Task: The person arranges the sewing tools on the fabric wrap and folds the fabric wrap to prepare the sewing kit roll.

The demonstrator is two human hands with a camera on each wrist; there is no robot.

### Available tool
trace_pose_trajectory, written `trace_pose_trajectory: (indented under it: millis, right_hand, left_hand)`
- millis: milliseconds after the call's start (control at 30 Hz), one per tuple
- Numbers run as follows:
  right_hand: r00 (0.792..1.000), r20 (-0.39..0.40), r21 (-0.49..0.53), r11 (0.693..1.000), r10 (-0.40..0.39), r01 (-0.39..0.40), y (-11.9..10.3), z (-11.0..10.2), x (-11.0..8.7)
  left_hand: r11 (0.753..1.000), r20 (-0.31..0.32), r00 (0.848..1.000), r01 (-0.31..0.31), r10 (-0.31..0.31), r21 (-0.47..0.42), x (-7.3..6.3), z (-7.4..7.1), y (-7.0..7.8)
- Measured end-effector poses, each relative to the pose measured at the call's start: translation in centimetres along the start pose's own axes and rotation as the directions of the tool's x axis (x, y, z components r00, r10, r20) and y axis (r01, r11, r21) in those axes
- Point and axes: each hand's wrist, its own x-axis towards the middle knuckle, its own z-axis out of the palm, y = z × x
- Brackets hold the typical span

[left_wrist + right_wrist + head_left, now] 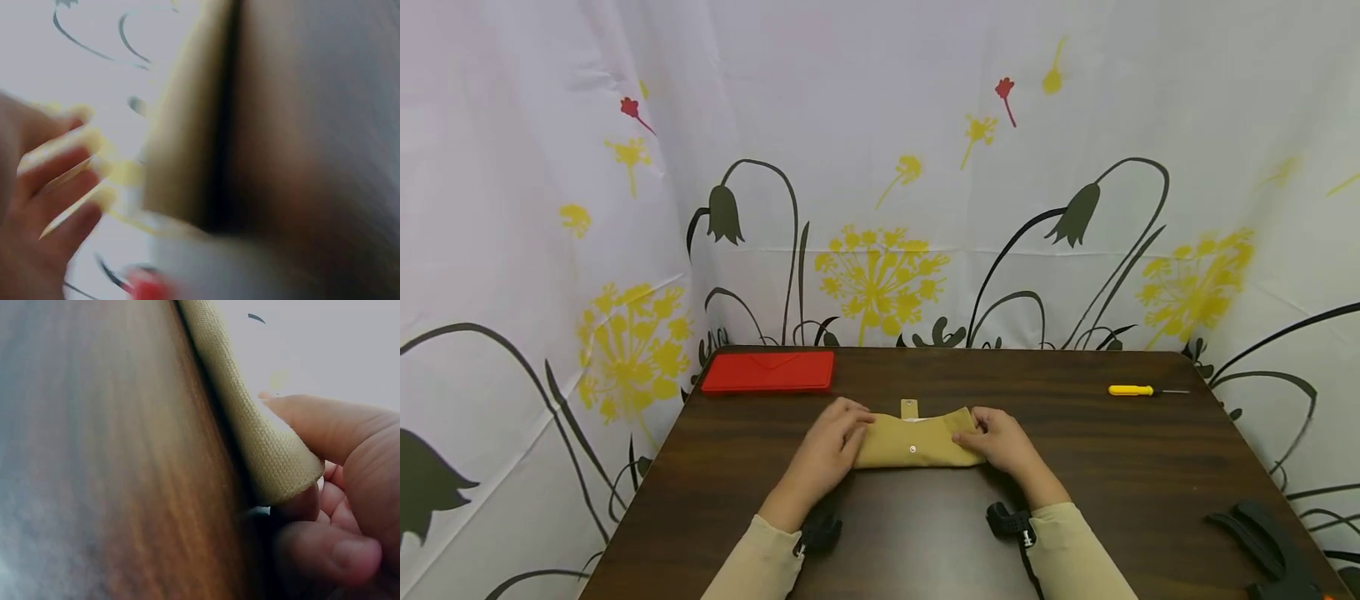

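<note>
A tan cloth pouch [917, 442] lies lengthwise across the middle of the table. A metal snap shows on its front, and a small tab with a snap [909, 408] stands up behind its top edge. Something white shows at the opening. My right hand [1000, 437] pinches the pouch's right end, thumb on the front and fingers behind; the right wrist view shows the woven cloth [275, 456] by the thumb. At the left end is my left hand [835, 442], its fingers [69, 187] spread and loosely bent beside the pouch in the blurred left wrist view.
A flat red case [767, 372] lies at the table's back left. Toward the back right is a yellow-handled screwdriver [1131, 390]. A black curved object [1262, 546] sits at the front right. Behind the dark wooden table [1045, 392] hangs a flower-patterned curtain [880, 125].
</note>
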Motion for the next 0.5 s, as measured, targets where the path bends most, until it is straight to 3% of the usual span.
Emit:
trace_pose_trajectory:
  millis: [33,100,167,200,267,500]
  right_hand:
    - [1.000,0.002,0.015,1.000,0.001,-0.001,0.1,-0.1,0.1]
    - [1.000,0.019,0.058,0.998,0.008,-0.009,0.5,-0.1,0.2]
    - [0.999,0.035,0.099,0.995,0.020,-0.024,0.7,-0.3,0.2]
    - [0.999,0.040,0.113,0.993,0.029,-0.033,0.8,-0.4,0.2]
    - [0.998,0.057,0.132,0.990,0.041,-0.049,0.9,-0.1,0.0]
    - [0.998,0.050,0.156,0.987,0.039,-0.047,0.5,-0.3,-0.3]
  left_hand:
    - [0.999,0.076,0.996,-0.053,0.053,-0.001,0.0,0.0,0.7]
    - [0.994,0.231,0.967,-0.110,0.106,0.007,-0.3,0.2,1.8]
    - [0.989,0.329,0.938,-0.134,0.107,0.059,-0.7,0.8,2.6]
    - [0.986,0.353,0.931,-0.135,0.094,0.095,-0.7,1.1,2.9]
    - [0.982,0.365,0.929,-0.121,0.060,0.146,-1.3,1.7,3.0]
    - [0.966,0.253,0.965,-0.130,0.072,0.223,-0.9,2.7,3.3]
